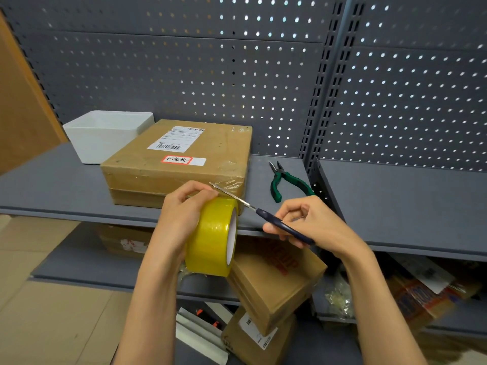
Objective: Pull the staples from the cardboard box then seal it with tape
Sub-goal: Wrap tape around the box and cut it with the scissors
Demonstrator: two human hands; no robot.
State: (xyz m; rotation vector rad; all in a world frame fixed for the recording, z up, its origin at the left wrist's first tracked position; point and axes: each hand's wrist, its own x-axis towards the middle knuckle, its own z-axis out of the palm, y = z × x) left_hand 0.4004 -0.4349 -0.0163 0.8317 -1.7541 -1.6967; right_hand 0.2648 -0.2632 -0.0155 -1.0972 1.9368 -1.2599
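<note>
Hands: left (181, 212) grips yellow tape roll (213, 238) | right (311, 222) grips scissors (253, 206) | box (181, 159) brown, labelled, taped

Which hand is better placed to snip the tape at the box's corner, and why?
Right. The right hand already grips the scissors, blades pointing at the corner of the cardboard box; the left hand holds the tape roll.
</note>
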